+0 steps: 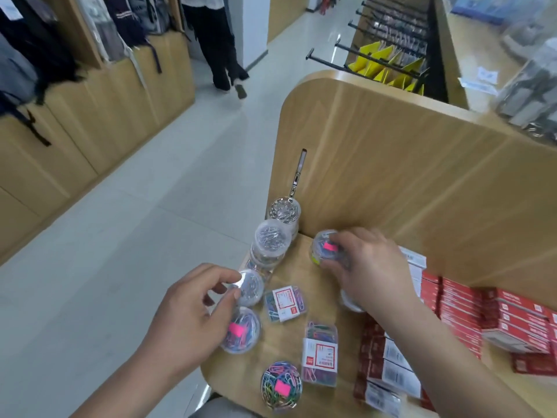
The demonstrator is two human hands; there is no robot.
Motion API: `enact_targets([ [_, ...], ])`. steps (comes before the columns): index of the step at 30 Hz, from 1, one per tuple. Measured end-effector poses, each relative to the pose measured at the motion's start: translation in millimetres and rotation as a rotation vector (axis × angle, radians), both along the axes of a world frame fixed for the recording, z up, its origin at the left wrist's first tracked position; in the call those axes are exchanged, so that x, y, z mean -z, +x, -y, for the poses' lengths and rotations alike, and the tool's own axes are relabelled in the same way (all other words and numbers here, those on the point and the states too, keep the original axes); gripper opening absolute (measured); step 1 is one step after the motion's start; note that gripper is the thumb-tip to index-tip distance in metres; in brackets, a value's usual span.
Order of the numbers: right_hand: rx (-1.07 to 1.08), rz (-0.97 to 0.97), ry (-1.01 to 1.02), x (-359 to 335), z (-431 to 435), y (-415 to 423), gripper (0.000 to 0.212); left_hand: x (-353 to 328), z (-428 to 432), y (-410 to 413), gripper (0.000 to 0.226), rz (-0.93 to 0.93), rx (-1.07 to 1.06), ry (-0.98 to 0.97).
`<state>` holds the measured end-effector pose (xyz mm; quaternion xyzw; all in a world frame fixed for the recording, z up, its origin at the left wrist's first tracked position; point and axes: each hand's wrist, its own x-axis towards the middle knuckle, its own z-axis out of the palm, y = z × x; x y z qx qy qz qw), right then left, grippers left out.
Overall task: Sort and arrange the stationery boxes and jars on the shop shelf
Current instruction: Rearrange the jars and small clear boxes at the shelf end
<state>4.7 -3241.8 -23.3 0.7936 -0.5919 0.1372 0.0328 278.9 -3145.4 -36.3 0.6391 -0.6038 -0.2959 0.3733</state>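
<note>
My right hand [366, 263] grips a clear round jar of coloured paper clips with a pink sticker [324, 247] at the back of the wooden shelf [331, 300]. My left hand [193, 309] pinches the lid of a clear jar of silver clips [251, 286] at the shelf's left edge. Just below it stands another pink-stickered jar of coloured clips [241, 330]. Further jars of silver clips [272, 236] line the left edge toward the back. Two clear boxes of coloured clips [286, 303] [319, 351] lie in the middle. A round jar of coloured clips [281, 384] stands near the front edge.
Stacks of red boxes [461, 309] fill the right part of the shelf. A curved wooden panel [391, 164] rises behind it, with a metal hook [298, 173] on it. The tiled aisle [120, 221] runs on the left, where a person's legs [223, 46] stand far off.
</note>
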Motion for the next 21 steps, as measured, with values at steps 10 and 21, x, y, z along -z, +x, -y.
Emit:
enact_targets([
  [10, 0.074, -0.024, -0.074, -5, -2, 3, 0.045, 14, -30, 16, 0.027, -0.139, -0.036, 0.128],
  [21, -0.140, 0.501, 0.576, -21, -63, 54, 0.017, 27, -49, 5, 0.059, -0.037, 0.087, 0.069],
])
